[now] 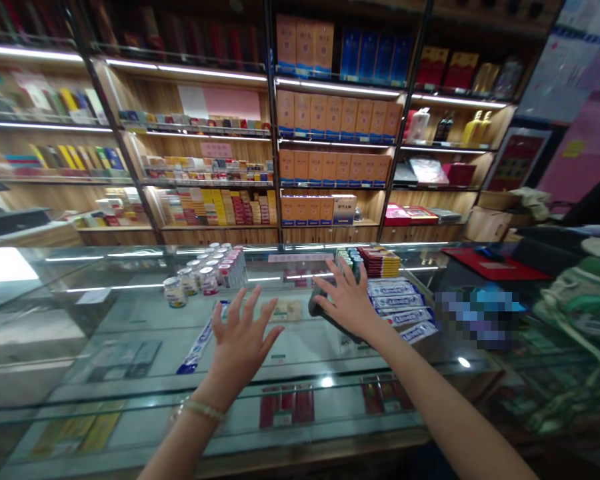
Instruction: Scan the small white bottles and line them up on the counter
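My left hand [241,343], fingers spread and a beaded bracelet at the wrist, is over a glass counter [145,313]. Partly behind it lies a long blue-and-white packet [199,343]. My right hand [349,301] is also spread, in front of a dark grey object [320,305] whose kind I cannot make out. Neither hand shows anything in its grasp. Several similar blue-and-white packets [397,301] lie fanned out just right of my right hand. Beyond my left hand stand rows of small white-lidded jars [210,280].
Red-and-yellow boxes [380,261] are stacked at the counter's far side. A red mat [500,265] and a green bag [580,300] are on the right. Flat packs [286,405] show beneath the glass. Lit shelves with orange boxes [335,167] line the back wall.
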### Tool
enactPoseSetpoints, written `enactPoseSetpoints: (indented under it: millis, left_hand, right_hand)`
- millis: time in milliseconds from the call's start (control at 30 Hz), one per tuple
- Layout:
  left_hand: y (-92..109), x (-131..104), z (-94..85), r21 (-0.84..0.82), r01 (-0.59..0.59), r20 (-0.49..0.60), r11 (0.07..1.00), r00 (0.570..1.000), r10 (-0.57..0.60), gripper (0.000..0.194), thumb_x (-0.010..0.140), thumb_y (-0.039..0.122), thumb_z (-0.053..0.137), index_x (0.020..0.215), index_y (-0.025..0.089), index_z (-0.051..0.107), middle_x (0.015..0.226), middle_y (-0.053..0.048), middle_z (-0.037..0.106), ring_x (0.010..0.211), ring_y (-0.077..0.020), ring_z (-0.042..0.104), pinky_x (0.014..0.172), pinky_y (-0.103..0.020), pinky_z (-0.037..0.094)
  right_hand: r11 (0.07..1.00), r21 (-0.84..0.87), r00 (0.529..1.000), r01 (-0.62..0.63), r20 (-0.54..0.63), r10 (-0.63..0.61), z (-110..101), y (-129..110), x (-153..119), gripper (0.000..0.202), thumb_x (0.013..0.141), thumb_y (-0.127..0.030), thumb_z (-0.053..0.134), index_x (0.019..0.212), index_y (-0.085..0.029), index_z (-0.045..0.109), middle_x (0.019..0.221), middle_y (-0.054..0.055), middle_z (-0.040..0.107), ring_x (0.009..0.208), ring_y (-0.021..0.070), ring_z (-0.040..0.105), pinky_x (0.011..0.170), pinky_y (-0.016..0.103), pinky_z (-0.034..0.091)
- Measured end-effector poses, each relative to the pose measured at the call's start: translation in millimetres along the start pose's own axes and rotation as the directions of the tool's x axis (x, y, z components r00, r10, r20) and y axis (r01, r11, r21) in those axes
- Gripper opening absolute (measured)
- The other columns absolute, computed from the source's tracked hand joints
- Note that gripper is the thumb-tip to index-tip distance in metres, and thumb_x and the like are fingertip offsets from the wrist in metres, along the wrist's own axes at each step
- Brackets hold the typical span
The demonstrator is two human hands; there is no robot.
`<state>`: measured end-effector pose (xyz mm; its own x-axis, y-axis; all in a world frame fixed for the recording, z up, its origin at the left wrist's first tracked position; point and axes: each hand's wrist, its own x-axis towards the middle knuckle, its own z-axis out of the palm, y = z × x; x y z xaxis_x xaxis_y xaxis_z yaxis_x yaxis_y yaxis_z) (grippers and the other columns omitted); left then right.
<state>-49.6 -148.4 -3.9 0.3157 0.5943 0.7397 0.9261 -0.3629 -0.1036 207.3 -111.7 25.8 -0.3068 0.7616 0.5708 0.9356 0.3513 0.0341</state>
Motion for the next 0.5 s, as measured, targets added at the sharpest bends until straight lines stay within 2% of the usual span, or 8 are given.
enactPoseSetpoints:
  millis: [267, 500]
  left_hand:
    - [54, 22, 12.9, -0.065, -0.015, -0.033, 0.998, 0.999, 0.013, 0.041, 0.096, 0.049, 0.05, 0.128, 0.028, 0.066, 0.153, -0.012, 0.048, 0.145, -0.0346, 0.034, 0.12, -0.061, 0.007]
    - [100, 44, 22.1, -0.186, -0.077, 0.032, 0.98, 0.996, 0.085, 0.042, 0.095, 0.049, 0.053, 0.13, 0.029, 0.065, 0.154, -0.012, 0.047, 0.144, -0.0365, 0.035, 0.12, -0.062, 0.005]
  right_hand:
    - [0.984, -0.08, 0.987, -0.158, -0.04, 0.155, -21, 55, -45, 0.04, 0.1, -0.053, 0.046, 0.135, -0.04, 0.06, 0.162, 0.005, 0.034, 0.152, 0.032, 0.021, 0.117, 0.069, 0.007]
    - [0.953, -0.155, 0.966, -0.259, -0.039, 0.256, -35, 100, -80, 0.037, 0.1, -0.05, 0.048, 0.133, -0.041, 0.062, 0.161, 0.006, 0.038, 0.149, 0.0345, 0.025, 0.115, 0.072, 0.01]
